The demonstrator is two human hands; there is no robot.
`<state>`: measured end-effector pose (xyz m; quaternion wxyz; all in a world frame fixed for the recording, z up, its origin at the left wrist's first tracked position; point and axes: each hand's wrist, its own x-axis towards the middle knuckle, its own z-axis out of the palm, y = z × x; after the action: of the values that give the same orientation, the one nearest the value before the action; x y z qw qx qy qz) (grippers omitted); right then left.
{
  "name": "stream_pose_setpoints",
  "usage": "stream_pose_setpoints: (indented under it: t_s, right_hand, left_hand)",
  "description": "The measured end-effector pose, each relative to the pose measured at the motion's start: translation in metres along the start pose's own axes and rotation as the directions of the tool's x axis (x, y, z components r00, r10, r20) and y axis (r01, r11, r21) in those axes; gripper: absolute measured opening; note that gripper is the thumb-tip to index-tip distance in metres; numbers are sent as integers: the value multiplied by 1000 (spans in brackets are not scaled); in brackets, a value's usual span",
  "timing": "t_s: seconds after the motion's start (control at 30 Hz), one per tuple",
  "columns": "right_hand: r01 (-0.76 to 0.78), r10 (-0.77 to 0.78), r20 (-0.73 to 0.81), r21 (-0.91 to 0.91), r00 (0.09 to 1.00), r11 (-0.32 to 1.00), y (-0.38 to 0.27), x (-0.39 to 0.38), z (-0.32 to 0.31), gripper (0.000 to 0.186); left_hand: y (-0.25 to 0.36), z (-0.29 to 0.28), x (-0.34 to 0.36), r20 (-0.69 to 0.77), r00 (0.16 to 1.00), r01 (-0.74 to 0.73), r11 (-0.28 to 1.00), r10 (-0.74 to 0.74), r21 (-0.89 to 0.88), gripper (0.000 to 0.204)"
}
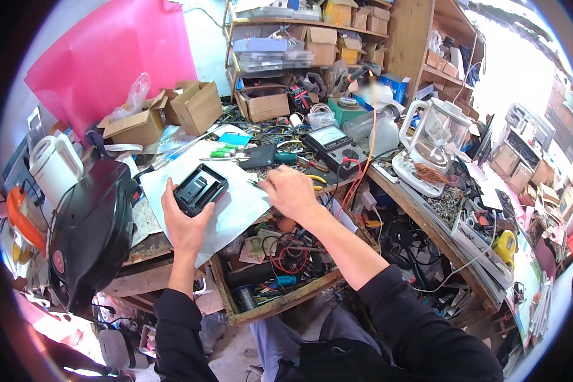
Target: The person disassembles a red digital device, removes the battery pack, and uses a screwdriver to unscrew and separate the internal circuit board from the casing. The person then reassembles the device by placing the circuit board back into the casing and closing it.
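Left hand [187,226] curls around black casing [201,191]; right hand [291,192] bunched, contents unclear.

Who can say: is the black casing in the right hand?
No: the left hand holds the black casing, away from the right hand.

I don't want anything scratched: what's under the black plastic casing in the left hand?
A white sheet spreads below the black plastic casing and shows beside the left hand. The patch directly beneath and the casing's underside are hidden; whether they touch is unclear.
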<state>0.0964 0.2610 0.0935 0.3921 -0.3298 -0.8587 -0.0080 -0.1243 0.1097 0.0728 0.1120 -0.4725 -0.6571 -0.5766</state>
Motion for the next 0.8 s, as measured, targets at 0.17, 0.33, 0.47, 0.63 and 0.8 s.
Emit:
stream_pose_setpoints:
  t_s: [0.17,0.33,0.47,0.63,0.8]
  right_hand:
    - [-34,55,41,-395,998,918,52,31,-23,14]
    - [54,203,379,-569,903,820,66,48,-38,17]
    - [10,245,401,-537,883,844,61,55,-48,20]
    - [-49,257,350,-505,901,862,67,45,-62,24]
    - [-22,102,170,-419,980,908,75,30,-81,22]
  left_hand:
    - [5,2,-2,9,1000,-12,1000,12,-25,107]
    - [5,1,-4,27,994,-100,993,102,-63,113]
    - [12,-2,-9,143,971,-191,981,193,-28,118]
    - [11,-3,-10,173,947,-281,959,272,31,119]
    - [18,-7,-9,243,937,-252,968,250,-25,123]
